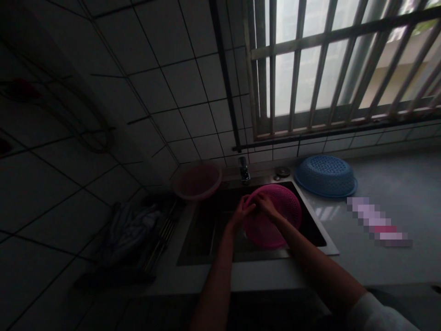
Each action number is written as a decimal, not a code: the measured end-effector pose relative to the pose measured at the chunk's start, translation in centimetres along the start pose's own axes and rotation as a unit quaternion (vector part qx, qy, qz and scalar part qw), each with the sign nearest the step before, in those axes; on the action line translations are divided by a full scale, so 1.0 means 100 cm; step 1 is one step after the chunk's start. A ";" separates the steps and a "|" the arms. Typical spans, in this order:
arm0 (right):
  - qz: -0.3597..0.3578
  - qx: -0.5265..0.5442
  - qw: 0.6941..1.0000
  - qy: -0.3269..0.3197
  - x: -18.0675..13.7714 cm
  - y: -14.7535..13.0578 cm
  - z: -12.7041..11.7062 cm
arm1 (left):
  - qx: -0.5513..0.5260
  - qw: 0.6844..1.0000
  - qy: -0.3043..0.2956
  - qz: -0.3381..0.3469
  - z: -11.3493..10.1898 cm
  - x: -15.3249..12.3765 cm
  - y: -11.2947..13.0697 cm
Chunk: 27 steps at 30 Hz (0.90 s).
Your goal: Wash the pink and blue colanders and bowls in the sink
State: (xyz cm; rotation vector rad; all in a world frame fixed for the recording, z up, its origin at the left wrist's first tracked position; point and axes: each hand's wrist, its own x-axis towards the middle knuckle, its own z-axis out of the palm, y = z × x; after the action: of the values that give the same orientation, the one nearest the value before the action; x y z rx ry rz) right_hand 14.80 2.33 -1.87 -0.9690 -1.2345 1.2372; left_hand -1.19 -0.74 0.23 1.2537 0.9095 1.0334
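A pink perforated plastic basket (275,220) is held tilted over the dark sink (206,230). My left hand (241,212) grips its left rim with fingers curled. My right hand (267,205) rests on the basket's upper surface, its fingers bent over the mesh. Both forearms reach in from the bottom of the view. The tap (244,171) stands just behind the sink, above my hands.
A blue perforated basket (325,175) lies upside down on the grey counter (396,193) to the right. A pink basin (197,180) sits at the sink's back left corner. Cloths (132,230) lie on a rack at left. Tiled walls and a barred window (330,64) stand behind.
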 end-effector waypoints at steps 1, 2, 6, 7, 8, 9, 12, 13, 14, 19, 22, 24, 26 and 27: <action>-0.005 -0.001 1.000 -0.007 0.000 0.001 0.000 | 0.016 1.000 0.009 -0.014 -0.001 0.000 -0.001; -0.009 0.002 1.000 -0.027 0.000 0.002 0.001 | 0.028 0.999 0.020 -0.026 -0.003 -0.001 -0.002; -0.002 0.000 0.992 -0.129 -0.001 0.005 0.000 | 0.046 0.997 0.045 -0.034 -0.007 -0.001 -0.004; 0.002 -0.008 0.992 -0.127 -0.001 0.005 0.000 | 0.041 0.998 0.044 -0.035 -0.007 0.000 -0.004; 0.007 -0.017 0.993 -0.112 0.000 0.006 -0.002 | 0.035 0.998 0.044 -0.034 -0.006 0.000 -0.004; 0.011 -0.025 0.995 -0.092 0.000 0.006 -0.002 | 0.030 0.998 0.048 -0.030 -0.005 0.001 -0.004; 0.014 -0.030 0.997 -0.066 0.000 0.006 -0.001 | 0.028 0.997 0.069 -0.017 -0.003 0.003 -0.002; 0.012 -0.025 0.997 -0.077 -0.001 0.006 0.001 | 0.031 0.996 0.077 -0.013 -0.003 0.003 -0.002; 0.007 -0.020 0.996 -0.091 -0.002 0.006 0.003 | 0.033 0.996 0.084 -0.013 -0.003 0.003 -0.002; -0.002 -0.014 0.995 -0.100 -0.002 0.006 0.011 | 0.056 0.992 0.108 -0.017 -0.002 0.005 -0.002; 0.019 -0.026 0.999 -0.004 0.005 0.007 0.004 | 0.072 0.991 0.112 -0.006 0.002 0.007 -0.006; 0.037 -0.035 0.997 0.056 0.008 0.007 -0.001 | 0.069 0.993 0.092 -0.022 0.003 0.008 -0.009; 0.045 -0.041 0.997 0.056 0.008 0.006 -0.002 | 0.062 0.994 0.071 -0.051 0.001 0.008 -0.010; 0.044 -0.042 0.998 0.030 0.006 0.006 0.000 | 0.057 0.994 0.068 -0.058 0.000 0.008 -0.010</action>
State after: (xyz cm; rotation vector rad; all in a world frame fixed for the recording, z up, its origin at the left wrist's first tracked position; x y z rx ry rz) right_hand 14.69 2.95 -2.35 -1.1252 -1.2148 1.2235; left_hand -0.87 -0.03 -0.78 1.2186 1.1471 0.9954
